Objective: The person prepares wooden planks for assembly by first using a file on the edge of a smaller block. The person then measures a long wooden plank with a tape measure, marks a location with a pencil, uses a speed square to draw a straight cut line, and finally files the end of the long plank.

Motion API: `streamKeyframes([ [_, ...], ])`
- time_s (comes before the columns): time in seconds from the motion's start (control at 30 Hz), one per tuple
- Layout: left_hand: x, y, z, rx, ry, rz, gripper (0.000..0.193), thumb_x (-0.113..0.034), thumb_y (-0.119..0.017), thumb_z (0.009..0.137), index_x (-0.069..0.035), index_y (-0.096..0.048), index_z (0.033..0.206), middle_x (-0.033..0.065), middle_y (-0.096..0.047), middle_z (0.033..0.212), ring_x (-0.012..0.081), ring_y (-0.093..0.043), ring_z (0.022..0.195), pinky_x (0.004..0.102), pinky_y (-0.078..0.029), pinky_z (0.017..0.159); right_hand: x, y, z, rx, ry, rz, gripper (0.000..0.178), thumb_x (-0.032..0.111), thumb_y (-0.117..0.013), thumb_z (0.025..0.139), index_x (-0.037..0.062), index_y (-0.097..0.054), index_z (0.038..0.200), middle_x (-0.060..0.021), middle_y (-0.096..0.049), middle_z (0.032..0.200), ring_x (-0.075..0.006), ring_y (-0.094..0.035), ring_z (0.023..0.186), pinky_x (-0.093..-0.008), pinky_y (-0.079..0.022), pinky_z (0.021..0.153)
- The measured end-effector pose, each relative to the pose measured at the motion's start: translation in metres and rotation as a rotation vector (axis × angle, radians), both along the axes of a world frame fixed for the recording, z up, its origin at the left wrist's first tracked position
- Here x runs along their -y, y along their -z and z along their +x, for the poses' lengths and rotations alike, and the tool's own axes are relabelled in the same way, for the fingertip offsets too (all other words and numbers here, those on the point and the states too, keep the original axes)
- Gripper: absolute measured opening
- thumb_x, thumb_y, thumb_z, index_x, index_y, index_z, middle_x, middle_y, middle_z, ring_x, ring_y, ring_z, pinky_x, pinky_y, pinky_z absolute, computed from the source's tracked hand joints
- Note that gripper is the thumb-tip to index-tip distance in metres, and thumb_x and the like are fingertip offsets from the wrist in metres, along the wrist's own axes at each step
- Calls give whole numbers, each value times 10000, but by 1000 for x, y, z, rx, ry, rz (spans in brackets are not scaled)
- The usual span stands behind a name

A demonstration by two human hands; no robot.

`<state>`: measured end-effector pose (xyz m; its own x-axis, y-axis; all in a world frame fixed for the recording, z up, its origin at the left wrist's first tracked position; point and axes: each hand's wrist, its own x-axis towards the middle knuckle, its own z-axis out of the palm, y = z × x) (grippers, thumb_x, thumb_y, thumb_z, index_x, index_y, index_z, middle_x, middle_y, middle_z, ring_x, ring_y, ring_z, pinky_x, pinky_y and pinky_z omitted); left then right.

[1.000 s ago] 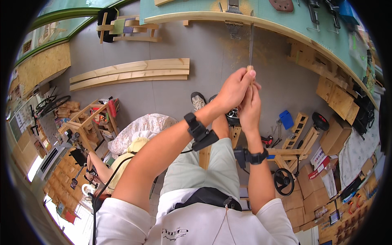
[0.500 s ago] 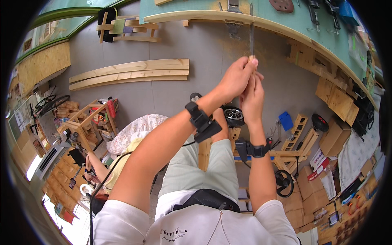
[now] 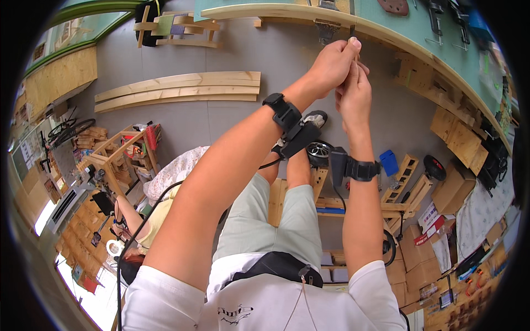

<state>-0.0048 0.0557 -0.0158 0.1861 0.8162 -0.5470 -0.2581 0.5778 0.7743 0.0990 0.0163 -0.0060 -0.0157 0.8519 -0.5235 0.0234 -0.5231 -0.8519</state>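
At the near edge of the green-topped workbench, both my hands grip one tool with a narrow metal blade. Whether it is a saw or a file I cannot tell. My left hand is closed around it at the front, the thumb toward the blade. Just behind and to the right, my right hand is closed too, its fingers near the left hand. The handle is mostly hidden by them. Ahead, the blade meets the pale wooden edge of the bench, beside a metal vise.
Clamps and a red-brown sander-like pad lie on the bench. Long planks rest on the floor to the left. A wooden chair-like frame stands beyond them. At the lower left sits another person. Cardboard boxes are stacked right.
Both hands have pushed forward with the tool, closer to the bench edge. Less of the blade shows on my side of the edge. The view has shifted slightly.
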Motion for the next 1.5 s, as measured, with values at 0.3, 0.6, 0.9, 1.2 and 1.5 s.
streamKeyframes([
  [0.3,0,-6,2,80,-70,-64,406,-435,-468,1076,-41,-545,1016,144,-736,944,166,-671,778,282,-541,677,-2,-1,-4,74,-16,46,434,435,-423,1102,47,-605,1173,69,-449,609,-28,-365,444,-236,-277,383],
  [0.6,49,1,14,84,-48,-73,415,-434,-438,1087,-39,-541,1013,141,-737,940,157,-668,753,289,-529,616,51,-4,2,94,40,-39,410,415,-418,1108,78,-613,1234,60,-481,676,-19,-396,492,-213,-285,410],
  [0.9,84,4,14,64,-45,-84,425,-447,-450,1081,-35,-525,1007,170,-728,929,185,-677,849,302,-547,780,81,-8,2,118,-3,-89,432,398,-400,1115,53,-574,1307,57,-496,717,-18,-399,503,-200,-296,418],
  [1.2,41,16,12,105,-63,-87,456,-478,-440,1077,-40,-532,993,160,-728,919,163,-670,738,307,-539,593,40,10,4,118,20,-85,419,386,-445,1105,9,-600,1203,31,-517,721,-45,-443,578,-244,-344,493],
  [1.5,-14,12,-1,59,-26,-85,418,-455,-464,1070,-46,-534,1026,144,-731,908,187,-670,691,330,-532,524,-12,18,-2,93,-33,23,438,411,-431,1101,13,-602,1039,-1,-512,650,-96,-456,531,-289,-361,482],
])
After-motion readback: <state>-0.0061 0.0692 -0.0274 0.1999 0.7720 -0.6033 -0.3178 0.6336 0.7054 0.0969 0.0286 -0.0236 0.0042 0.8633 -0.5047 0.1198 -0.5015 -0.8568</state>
